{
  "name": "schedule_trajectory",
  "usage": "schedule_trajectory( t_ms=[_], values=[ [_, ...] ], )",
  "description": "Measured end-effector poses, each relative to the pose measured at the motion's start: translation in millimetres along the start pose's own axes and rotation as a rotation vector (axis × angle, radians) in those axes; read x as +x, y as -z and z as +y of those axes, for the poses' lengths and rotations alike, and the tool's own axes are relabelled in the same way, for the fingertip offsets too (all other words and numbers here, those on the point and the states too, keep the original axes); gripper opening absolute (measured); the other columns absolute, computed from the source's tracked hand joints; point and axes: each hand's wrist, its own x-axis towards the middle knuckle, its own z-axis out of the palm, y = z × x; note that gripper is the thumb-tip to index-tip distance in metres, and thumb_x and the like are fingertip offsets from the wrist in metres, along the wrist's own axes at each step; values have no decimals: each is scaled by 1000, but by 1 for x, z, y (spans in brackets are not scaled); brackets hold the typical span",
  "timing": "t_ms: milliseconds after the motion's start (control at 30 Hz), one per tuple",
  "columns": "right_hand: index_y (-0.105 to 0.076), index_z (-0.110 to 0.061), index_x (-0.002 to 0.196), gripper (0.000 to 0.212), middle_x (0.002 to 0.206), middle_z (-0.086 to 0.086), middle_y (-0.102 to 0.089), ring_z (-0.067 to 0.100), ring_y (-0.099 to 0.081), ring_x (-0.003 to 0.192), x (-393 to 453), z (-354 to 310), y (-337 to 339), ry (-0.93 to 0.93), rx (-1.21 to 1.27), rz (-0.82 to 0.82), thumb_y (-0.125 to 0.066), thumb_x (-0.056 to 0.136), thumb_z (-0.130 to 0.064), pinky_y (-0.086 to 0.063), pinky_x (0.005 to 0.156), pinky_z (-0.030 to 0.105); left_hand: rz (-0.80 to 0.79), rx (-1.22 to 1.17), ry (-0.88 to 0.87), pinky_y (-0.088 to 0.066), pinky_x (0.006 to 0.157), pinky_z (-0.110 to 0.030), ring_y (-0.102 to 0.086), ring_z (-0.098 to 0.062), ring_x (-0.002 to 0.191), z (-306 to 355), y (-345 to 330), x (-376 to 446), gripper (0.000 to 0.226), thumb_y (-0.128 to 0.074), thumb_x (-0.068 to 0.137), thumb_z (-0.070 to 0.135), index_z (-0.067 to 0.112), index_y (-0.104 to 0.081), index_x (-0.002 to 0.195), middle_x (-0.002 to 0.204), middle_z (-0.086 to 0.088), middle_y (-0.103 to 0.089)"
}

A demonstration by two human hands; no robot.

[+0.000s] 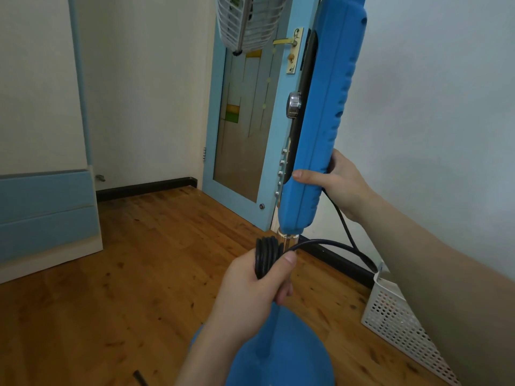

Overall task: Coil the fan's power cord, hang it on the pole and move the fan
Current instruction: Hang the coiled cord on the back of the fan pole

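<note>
Single head-worn wide-angle view, facing forward and down, close above both hands, fan column (317, 135) near at 12 o'clock, fan base (281, 355) directly below at 6 o'clock, wooden floor (111, 274) receding toward 10 o'clock, no second view

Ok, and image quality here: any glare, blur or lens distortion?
Head view: soft, even light, no harsh shadows; slight glare on the chrome knob; wide-angle bending curves the fan column and door; the coiled cord in the left hand is sharp; the right forearm looks soft at the edge.
</note>
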Motion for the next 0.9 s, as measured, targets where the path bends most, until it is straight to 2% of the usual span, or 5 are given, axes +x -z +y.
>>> schedule_trajectory(
  t_ms=[100, 333, 500, 700, 900],
  values=[
    [-51, -20, 133, 74, 121, -4, -67, 13, -67, 108, -1, 2, -6, 31, -64, 69, -88, 71, -36, -59, 93, 39, 37, -13, 4, -48, 62, -14, -66, -15, 62, 0, -3, 1, 42, -53, 90, 52, 22, -56, 62, 54, -2, -60],
    [-41, -21, 137, 97, 114, -16, -61, 4, -64, 101, -4, 2, -16, 36, -193, 201, -90, 61, -54, -55, 82, 26, 114, -5, 29, -48, 61, -14, -67, -16, 63, -4, 1, 1, 44, -54, 90, 54, 21, -56, 60, 54, -1, -60],
    [-35, -22, 134, 112, 116, -11, -60, 13, -62, 104, -6, 1, -22, 4, -323, 303, -85, 47, -72, -54, 82, 30, 124, 21, 24, -49, 61, -14, -68, -17, 65, 0, 6, -1, 46, -53, 91, 52, 18, -56, 60, 53, 0, -59],
    [-35, -20, 124, 113, 115, -3, -58, 21, -62, 103, -9, -12, -37, -70, -472, 419, -77, 41, -82, -58, 83, 44, 148, 40, 28, -46, 57, -9, -67, -13, 62, 8, 15, -5, 46, -55, 101, 34, 12, -54, 61, 53, -2, -59],
    [-32, -19, 130, 109, 123, 1, -55, 24, -60, 111, -10, -16, -43, -98, -471, 417, -82, 51, -75, -56, 91, 50, 141, 64, 9, -47, 60, -11, -65, -13, 60, 14, 25, -10, 46, -54, 100, 35, 12, -55, 61, 53, -3, -59]
  ],
)
